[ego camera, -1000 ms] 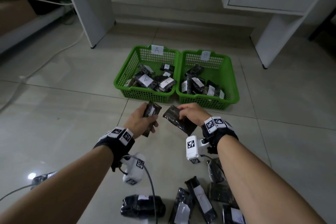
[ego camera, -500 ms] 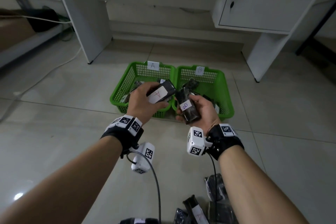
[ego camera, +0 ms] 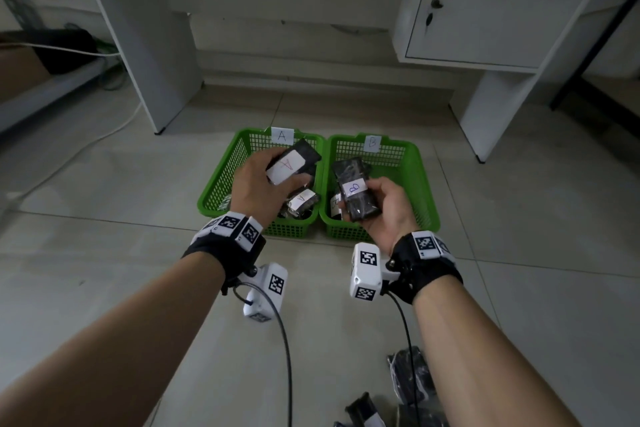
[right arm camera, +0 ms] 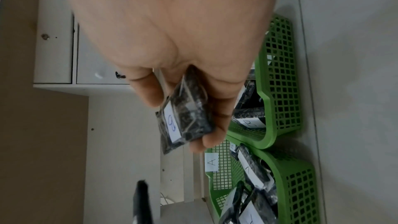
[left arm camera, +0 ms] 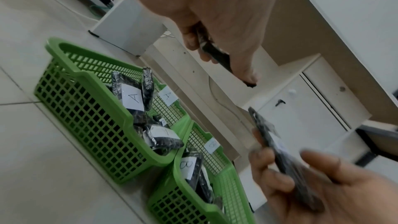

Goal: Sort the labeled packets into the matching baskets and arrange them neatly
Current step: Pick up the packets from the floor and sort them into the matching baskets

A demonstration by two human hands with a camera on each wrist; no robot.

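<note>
Two green mesh baskets stand side by side on the floor: basket A on the left, basket B on the right, each with several black labeled packets inside. My left hand grips a black packet marked A above basket A. My right hand holds a black packet marked B over basket B, label facing up. In the left wrist view the A packet shows edge-on between thumb and fingers.
More black packets lie on the tiled floor near me at the lower right. White cabinet legs and a cupboard stand behind the baskets. A white cable runs along the floor at left.
Both hands have risen and moved forward from in front of the baskets to above them, and turned the packets so that the A and B labels face up.
</note>
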